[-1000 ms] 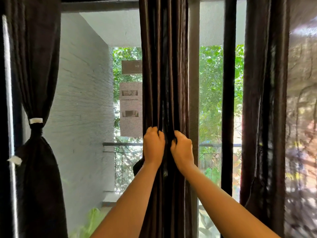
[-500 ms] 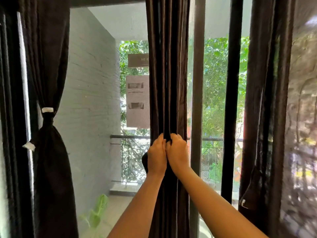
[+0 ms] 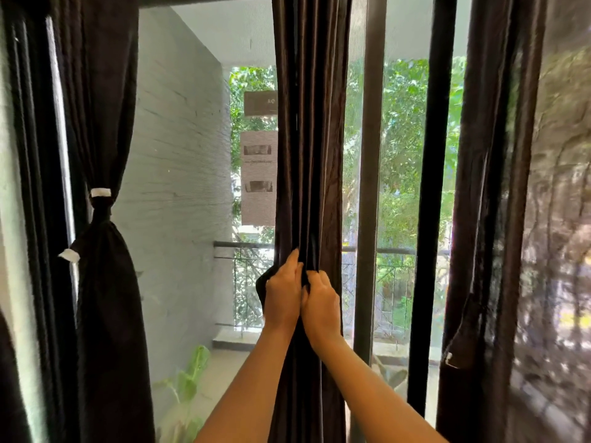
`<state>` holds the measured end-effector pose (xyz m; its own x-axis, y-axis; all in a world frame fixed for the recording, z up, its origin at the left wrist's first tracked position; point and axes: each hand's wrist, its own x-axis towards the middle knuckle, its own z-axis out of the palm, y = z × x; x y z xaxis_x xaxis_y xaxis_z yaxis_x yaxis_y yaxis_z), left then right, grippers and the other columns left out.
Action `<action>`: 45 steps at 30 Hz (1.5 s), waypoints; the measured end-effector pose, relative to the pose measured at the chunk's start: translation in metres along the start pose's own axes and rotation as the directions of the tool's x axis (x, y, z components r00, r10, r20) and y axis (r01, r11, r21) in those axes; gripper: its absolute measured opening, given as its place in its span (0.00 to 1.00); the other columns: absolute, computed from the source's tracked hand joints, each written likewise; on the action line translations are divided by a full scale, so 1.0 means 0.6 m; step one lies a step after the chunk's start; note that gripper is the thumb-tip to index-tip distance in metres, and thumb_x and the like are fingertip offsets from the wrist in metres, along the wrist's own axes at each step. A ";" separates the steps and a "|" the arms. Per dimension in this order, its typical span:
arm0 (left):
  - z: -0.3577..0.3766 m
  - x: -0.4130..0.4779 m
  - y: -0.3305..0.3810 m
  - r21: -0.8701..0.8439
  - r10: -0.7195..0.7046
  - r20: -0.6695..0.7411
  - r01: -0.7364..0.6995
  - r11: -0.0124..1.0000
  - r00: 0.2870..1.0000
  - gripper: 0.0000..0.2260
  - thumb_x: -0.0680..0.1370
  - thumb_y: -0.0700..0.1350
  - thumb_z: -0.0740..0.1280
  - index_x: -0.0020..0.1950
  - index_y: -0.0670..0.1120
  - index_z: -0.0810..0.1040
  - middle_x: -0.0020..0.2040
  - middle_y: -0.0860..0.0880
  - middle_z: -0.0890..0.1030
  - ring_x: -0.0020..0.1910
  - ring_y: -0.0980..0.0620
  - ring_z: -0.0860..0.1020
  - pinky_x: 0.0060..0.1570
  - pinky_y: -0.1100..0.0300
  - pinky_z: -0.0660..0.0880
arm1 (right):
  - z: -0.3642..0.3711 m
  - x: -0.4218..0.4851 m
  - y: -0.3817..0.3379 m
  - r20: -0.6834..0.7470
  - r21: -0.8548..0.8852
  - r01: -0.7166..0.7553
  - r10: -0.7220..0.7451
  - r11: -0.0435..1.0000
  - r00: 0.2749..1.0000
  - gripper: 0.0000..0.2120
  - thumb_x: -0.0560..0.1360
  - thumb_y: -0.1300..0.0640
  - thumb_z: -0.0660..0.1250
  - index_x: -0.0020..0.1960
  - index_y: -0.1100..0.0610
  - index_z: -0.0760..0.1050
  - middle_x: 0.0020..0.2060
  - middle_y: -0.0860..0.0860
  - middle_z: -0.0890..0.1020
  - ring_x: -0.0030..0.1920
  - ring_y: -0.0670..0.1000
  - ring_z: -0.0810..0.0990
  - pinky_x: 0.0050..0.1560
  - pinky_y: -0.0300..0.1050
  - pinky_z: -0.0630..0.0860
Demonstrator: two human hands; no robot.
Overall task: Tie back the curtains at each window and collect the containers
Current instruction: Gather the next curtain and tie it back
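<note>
Background: a tall window onto a balcony, with a white brick wall (image 3: 179,187) on the left, a railing (image 3: 243,245) across the middle and green trees beyond.
Middle curtain (image 3: 307,155): dark, gathered into a narrow bundle that hangs just left of the grey window frame post (image 3: 369,187).
Left hand (image 3: 283,292): its grip is clamped round the left side of the bundle, fingers curled into the folds.
Right hand (image 3: 321,303): its grip is clamped on the right side, knuckles touching those of the left hand.
Key relation: the bundle's long axis is vertical and passes straight up between the two hands. They sit at nearly the same height, the left a little higher, so neither is clearly nearer.
Dark flap (image 3: 262,282): juts out beside the left hand — a tie band or a curtain fold, I cannot tell.
Left curtain (image 3: 105,298): already cinched by a tie (image 3: 100,199) with a white end.
Right curtain (image 3: 486,187): hangs loose by the right edge of the window — probably the next to be tied.
Containers: none in view.
</note>
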<state>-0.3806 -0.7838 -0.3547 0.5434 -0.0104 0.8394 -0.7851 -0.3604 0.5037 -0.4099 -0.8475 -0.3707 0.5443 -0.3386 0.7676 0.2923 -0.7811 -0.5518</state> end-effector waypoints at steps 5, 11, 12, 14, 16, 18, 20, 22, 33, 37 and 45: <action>-0.013 0.004 -0.002 -0.084 -0.093 -0.030 0.090 0.992 0.995 0.12 0.80 0.43 0.62 0.63 0.49 0.65 0.40 0.53 0.79 0.34 0.59 0.78 0.35 0.70 0.75 | -0.008 0.000 0.004 -0.022 -0.065 0.031 -0.033 0.997 0.999 0.09 0.79 0.64 0.58 0.53 0.64 0.76 0.46 0.56 0.77 0.37 0.59 0.79 0.33 0.43 0.67; -0.008 0.013 -0.005 -0.045 -0.120 -0.068 0.117 0.992 0.990 0.04 0.78 0.43 0.65 0.52 0.45 0.76 0.37 0.53 0.80 0.35 0.57 0.79 0.39 0.59 0.79 | -0.001 -0.006 0.004 -0.042 -0.029 0.049 -0.050 0.998 0.998 0.09 0.78 0.64 0.59 0.52 0.63 0.77 0.44 0.54 0.78 0.35 0.57 0.78 0.31 0.46 0.72; -0.008 0.014 -0.004 -0.063 -0.124 -0.081 0.119 0.991 0.989 0.02 0.78 0.42 0.66 0.48 0.45 0.77 0.35 0.52 0.79 0.34 0.56 0.79 0.37 0.58 0.78 | 0.001 -0.005 0.004 -0.037 -0.028 0.049 -0.050 0.998 0.998 0.09 0.79 0.64 0.59 0.52 0.63 0.77 0.44 0.54 0.77 0.35 0.56 0.78 0.30 0.43 0.70; -0.008 0.015 -0.002 -0.113 -0.164 -0.118 0.151 0.982 0.979 0.05 0.76 0.41 0.68 0.41 0.43 0.76 0.32 0.52 0.78 0.33 0.54 0.78 0.35 0.60 0.76 | 0.004 -0.004 0.003 -0.032 -0.032 0.049 -0.050 0.998 0.998 0.09 0.79 0.64 0.59 0.53 0.63 0.77 0.44 0.54 0.77 0.34 0.55 0.78 0.30 0.42 0.70; -0.007 0.015 -0.002 -0.191 -0.226 -0.136 0.198 0.961 0.964 0.07 0.74 0.41 0.71 0.38 0.41 0.77 0.31 0.49 0.78 0.32 0.52 0.78 0.34 0.63 0.73 | 0.005 -0.003 0.005 -0.037 -0.034 0.043 -0.044 0.998 0.998 0.09 0.79 0.64 0.59 0.53 0.64 0.77 0.44 0.54 0.77 0.34 0.55 0.78 0.31 0.43 0.71; -0.007 0.016 -0.001 -0.253 -0.271 -0.134 0.232 0.939 0.953 0.08 0.73 0.42 0.72 0.36 0.41 0.77 0.30 0.47 0.78 0.30 0.53 0.76 0.33 0.66 0.72 | 0.006 -0.002 0.008 -0.043 -0.036 0.042 -0.044 0.998 0.998 0.09 0.78 0.64 0.60 0.53 0.64 0.77 0.44 0.54 0.77 0.34 0.54 0.77 0.31 0.43 0.71; -0.006 0.014 -0.002 -0.283 -0.290 -0.108 0.250 0.926 0.951 0.08 0.72 0.42 0.73 0.34 0.43 0.79 0.29 0.49 0.78 0.30 0.57 0.76 0.34 0.68 0.72 | 0.007 -0.001 0.012 -0.055 -0.042 0.037 -0.039 0.998 0.998 0.08 0.78 0.64 0.60 0.52 0.64 0.77 0.43 0.54 0.77 0.32 0.52 0.75 0.29 0.40 0.68; -0.004 0.010 0.000 -0.328 -0.298 -0.075 0.259 0.908 0.951 0.06 0.72 0.41 0.73 0.36 0.47 0.80 0.30 0.54 0.80 0.32 0.62 0.78 0.35 0.72 0.73 | 0.010 -0.001 0.013 -0.071 -0.048 0.026 -0.030 0.998 0.997 0.07 0.78 0.65 0.60 0.50 0.64 0.77 0.41 0.52 0.75 0.29 0.48 0.69 0.26 0.36 0.63; 0.004 0.004 -0.003 -0.151 -0.116 0.010 0.116 0.982 0.993 0.08 0.78 0.45 0.65 0.51 0.43 0.82 0.38 0.49 0.83 0.33 0.67 0.76 0.38 0.79 0.70 | 0.024 -0.017 0.014 -0.042 0.073 -0.055 0.058 0.996 0.997 0.09 0.80 0.60 0.58 0.50 0.60 0.77 0.42 0.45 0.76 0.37 0.43 0.74 0.35 0.32 0.66; 0.006 0.011 -0.008 -0.092 -0.094 -0.008 0.093 0.991 0.996 0.08 0.77 0.45 0.67 0.50 0.43 0.82 0.38 0.48 0.83 0.34 0.61 0.76 0.38 0.79 0.69 | 0.034 -0.015 0.019 -0.022 0.123 -0.060 0.063 0.991 0.998 0.14 0.80 0.55 0.57 0.60 0.58 0.76 0.51 0.47 0.79 0.46 0.47 0.79 0.43 0.44 0.77; 0.003 0.012 -0.023 0.050 -0.070 0.056 0.068 0.996 0.996 0.07 0.81 0.42 0.59 0.51 0.42 0.75 0.35 0.48 0.79 0.34 0.52 0.78 0.35 0.59 0.76 | 0.043 -0.009 0.061 0.019 -0.071 0.131 -0.130 0.989 0.991 0.18 0.79 0.62 0.59 0.69 0.60 0.71 0.66 0.54 0.75 0.59 0.52 0.79 0.54 0.40 0.75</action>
<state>-0.3651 -0.7805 -0.3559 0.6132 -0.0377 0.7891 -0.7309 -0.4061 0.5486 -0.3818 -0.8606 -0.4031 0.5162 -0.2238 0.8267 0.3044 -0.8543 -0.4214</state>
